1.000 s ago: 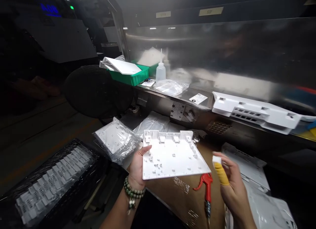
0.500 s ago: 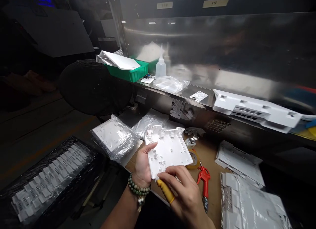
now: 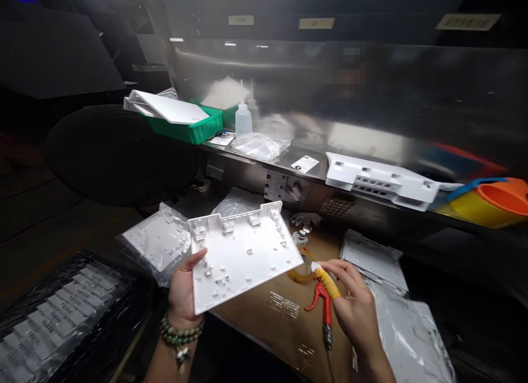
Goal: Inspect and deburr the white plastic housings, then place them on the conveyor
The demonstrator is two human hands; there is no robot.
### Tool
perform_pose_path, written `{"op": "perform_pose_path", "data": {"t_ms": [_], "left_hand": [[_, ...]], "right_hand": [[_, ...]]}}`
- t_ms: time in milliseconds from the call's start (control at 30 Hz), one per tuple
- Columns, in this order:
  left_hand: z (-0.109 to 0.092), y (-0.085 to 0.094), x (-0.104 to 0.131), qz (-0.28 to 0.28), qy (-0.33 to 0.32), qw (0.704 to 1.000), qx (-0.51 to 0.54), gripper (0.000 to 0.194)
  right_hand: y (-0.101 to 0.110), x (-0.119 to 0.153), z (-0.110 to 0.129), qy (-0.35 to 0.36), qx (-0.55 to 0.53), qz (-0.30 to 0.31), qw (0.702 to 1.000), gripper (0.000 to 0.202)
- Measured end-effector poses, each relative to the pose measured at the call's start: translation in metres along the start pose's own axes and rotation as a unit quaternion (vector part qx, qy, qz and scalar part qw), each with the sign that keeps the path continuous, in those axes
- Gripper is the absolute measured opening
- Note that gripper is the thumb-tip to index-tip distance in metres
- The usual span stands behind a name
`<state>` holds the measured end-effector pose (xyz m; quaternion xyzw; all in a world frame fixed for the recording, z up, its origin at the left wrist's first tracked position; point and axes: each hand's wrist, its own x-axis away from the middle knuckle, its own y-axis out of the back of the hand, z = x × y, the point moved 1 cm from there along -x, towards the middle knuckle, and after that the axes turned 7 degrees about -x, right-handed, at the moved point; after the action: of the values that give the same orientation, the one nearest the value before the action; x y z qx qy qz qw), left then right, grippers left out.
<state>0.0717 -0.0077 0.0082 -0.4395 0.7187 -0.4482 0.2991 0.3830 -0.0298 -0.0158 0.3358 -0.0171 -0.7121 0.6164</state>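
Shelf labels (image 3: 316,23) too blurred to read; black tray (image 3: 61,311) cut off left

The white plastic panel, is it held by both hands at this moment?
No, only the left hand grips the white plastic panel; the right hand is apart from it, above the red air gun.

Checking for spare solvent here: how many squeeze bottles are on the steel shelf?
1. A clear squeeze bottle with a thin nozzle stands on the steel shelf, just right of the green bin. The shape behind it looks like its reflection; others may be hidden.
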Motion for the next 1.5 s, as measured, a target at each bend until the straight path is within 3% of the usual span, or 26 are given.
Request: {"op": "perform_pose_path", "data": {"t_ms": [67, 167, 333, 500, 667, 767, 867, 967, 1067, 1267, 1367, 1500], "left_hand": [[-0.006, 0.007, 0.006, 0.045, -0.006, 0.999, 0.004, 0.054], [-0.007, 0.017, 0.011, 0.093, -0.01, 0.996, 0.016, 0.054], [-0.004, 0.029, 0.016, 0.081, -0.015, 0.996, 0.019, 0.055], [-0.003, 0.033, 0.02, 0.018, -0.02, 1.0, 0.006, 0.055], [0.0, 0.049, 0.037, -0.057, -0.03, 0.997, -0.031, 0.059], [0.002, 0.064, 0.055, -0.153, 0.013, 0.986, -0.063, 0.064], [0.007, 0.069, 0.07, -0.277, 0.075, 0.954, -0.087, 0.065], [0.013, 0.061, 0.077, -0.35, 0.082, 0.928, -0.102, 0.073], [0.02, 0.049, 0.077, -0.365, 0.081, 0.922, -0.097, 0.076], [0.024, 0.037, 0.073, -0.339, 0.035, 0.934, -0.104, 0.08], [0.028, 0.023, 0.065, -0.292, 0.004, 0.948, -0.127, 0.083], [0.047, 0.002, 0.044, -0.261, -0.024, 0.948, -0.179, 0.077]], "right_hand": [[0.005, 0.0, -0.006, 0.004, 0.009, -0.011, 1.0, 0.02], [-0.005, -0.001, 0.0, 0.04, 0.014, 0.012, 0.999, 0.021], [-0.013, -0.001, 0.005, 0.07, 0.036, 0.004, 0.997, 0.02], [-0.012, 0.003, -0.01, 0.073, 0.028, 0.038, 0.996, 0.022], [-0.006, -0.014, -0.015, 0.038, 0.005, -0.018, 0.999, 0.027], [-0.003, -0.033, 0.003, 0.035, -0.04, -0.057, 0.997, 0.027], [-0.007, -0.049, 0.022, 0.057, -0.056, -0.062, 0.995, 0.021], [-0.013, -0.053, 0.026, 0.067, -0.024, -0.049, 0.996, 0.02], [-0.016, -0.048, 0.021, 0.06, -0.009, -0.054, 0.997, 0.021], [-0.019, -0.038, 0.003, 0.027, -0.021, -0.033, 0.999, 0.02], [-0.024, -0.033, -0.002, -0.004, -0.015, -0.048, 0.999, 0.021], [-0.039, -0.021, 0.024, 0.029, -0.081, -0.025, 0.996, 0.021]]}}
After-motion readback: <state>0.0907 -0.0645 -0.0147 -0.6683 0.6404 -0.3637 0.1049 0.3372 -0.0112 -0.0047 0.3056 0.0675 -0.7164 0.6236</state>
